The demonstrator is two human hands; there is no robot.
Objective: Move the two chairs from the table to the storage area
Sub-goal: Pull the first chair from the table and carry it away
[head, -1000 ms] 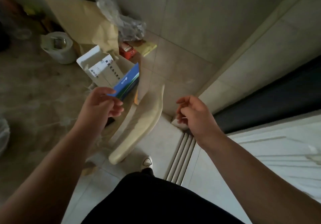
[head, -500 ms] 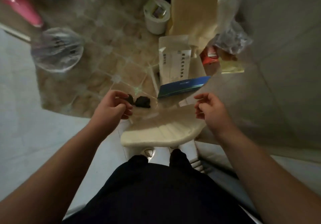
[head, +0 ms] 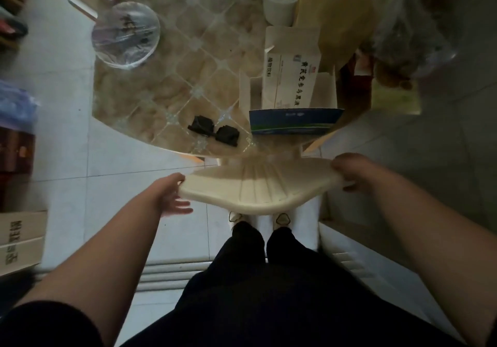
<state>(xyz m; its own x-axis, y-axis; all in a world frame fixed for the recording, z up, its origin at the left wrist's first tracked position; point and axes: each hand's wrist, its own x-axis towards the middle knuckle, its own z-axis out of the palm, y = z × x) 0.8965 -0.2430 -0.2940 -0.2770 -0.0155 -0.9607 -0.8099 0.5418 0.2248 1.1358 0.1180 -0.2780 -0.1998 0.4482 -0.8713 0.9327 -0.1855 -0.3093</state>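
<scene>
At the near edge of the table (head: pixel 161 99), a cream chair (head: pixel 258 188) is being grasped by the right hand (head: pixel 349 171); its opposite end is being touched by the left hand (head: pixel 172 198), fingers spread.

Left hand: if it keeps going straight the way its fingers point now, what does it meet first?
The left hand points right, its fingers passing under the left edge of the cream chair back. It would probably meet the chair's underside or frame first; depth there is unclear.
</scene>
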